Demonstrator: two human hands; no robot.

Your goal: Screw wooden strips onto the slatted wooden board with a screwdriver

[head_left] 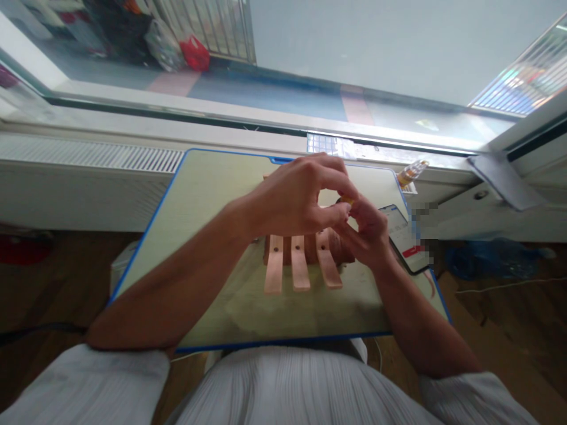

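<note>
My left hand (301,198) arches over a brown wooden piece (286,247) on the small table, thumb and forefinger pinched at their tips. A small yellowish thing with a dark end (346,200) shows between those fingertips. My right hand (370,227) meets it there, its fingers closed around the same spot; its exact hold is partly hidden. Below the hands, three flat pale wooden strips (300,271) stick out from the brown piece toward me, with a dark round spot on each. My left hand covers the far part of the wooden piece.
The pale table (212,183) has a blue rim. A phone (405,239) lies at its right side, near my right wrist. A small clear bottle with amber contents (411,173) is by the far right corner. Behind stand a radiator (88,177) and a window sill with a clear plastic packet (332,144).
</note>
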